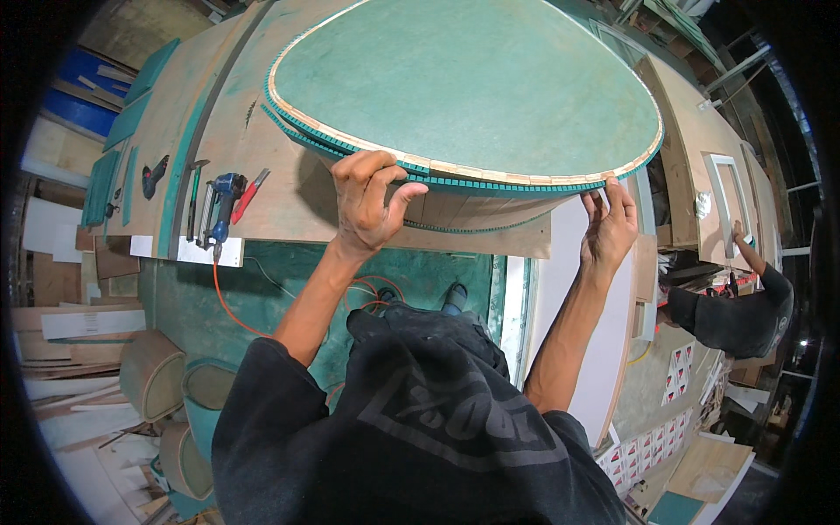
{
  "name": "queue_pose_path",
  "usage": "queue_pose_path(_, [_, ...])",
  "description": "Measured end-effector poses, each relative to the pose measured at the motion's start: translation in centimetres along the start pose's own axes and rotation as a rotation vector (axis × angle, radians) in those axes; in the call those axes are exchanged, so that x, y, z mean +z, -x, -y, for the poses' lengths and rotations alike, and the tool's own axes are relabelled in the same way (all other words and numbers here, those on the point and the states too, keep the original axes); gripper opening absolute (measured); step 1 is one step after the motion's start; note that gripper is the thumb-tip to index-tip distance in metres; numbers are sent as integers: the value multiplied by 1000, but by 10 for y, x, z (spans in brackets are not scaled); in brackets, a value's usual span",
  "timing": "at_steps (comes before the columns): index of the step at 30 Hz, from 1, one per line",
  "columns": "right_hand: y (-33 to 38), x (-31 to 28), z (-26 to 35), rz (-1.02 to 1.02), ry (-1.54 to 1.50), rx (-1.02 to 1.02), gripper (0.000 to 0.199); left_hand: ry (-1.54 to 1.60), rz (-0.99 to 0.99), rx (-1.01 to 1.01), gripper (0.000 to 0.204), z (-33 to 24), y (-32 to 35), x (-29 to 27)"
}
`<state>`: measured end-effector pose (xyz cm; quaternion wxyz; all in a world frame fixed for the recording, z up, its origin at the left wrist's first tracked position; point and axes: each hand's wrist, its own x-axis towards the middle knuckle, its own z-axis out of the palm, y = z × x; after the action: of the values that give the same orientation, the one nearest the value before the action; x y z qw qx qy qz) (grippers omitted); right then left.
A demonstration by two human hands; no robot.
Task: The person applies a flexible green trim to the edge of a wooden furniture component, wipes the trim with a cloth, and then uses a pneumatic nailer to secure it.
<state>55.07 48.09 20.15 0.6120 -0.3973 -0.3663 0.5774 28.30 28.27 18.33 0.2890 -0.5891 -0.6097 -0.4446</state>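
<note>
In front of me stands a large curved wooden piece with a rounded green top point(464, 83). Light wood edging rims the top, and a teal notched strip point(507, 185) runs along the near side below it. My left hand point(369, 199) is closed at the strip on the left, its fingers curled over the edge and its thumb below. Farther right, my right hand point(610, 229) grips the same strip between bent fingers and thumb, near the right-hand curve. A second toothed teal edge point(477, 227) shows lower down on the curved wooden side.
A blue nail gun point(227, 203) with an orange hose point(229, 306), a red-handled cutter point(251, 196), a hammer point(194, 197) and a dark power tool point(155, 175) lie on the workbench point(249, 162) to the left. At right, a co-worker point(739, 306) touches a white frame point(723, 188).
</note>
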Motion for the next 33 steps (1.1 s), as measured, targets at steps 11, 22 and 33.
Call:
queue_pose_path(11, [8, 7, 4, -34, 20, -19, 31, 17, 41, 28, 32, 7, -8, -5])
queue_pose_path(22, [-3, 2, 2, -35, -7, -24, 28, 90, 48, 59, 39, 13, -7, -1])
queue_pose_path(33, [-6, 0, 0, -28, -27, -4, 28, 65, 88, 130, 40, 18, -12, 2])
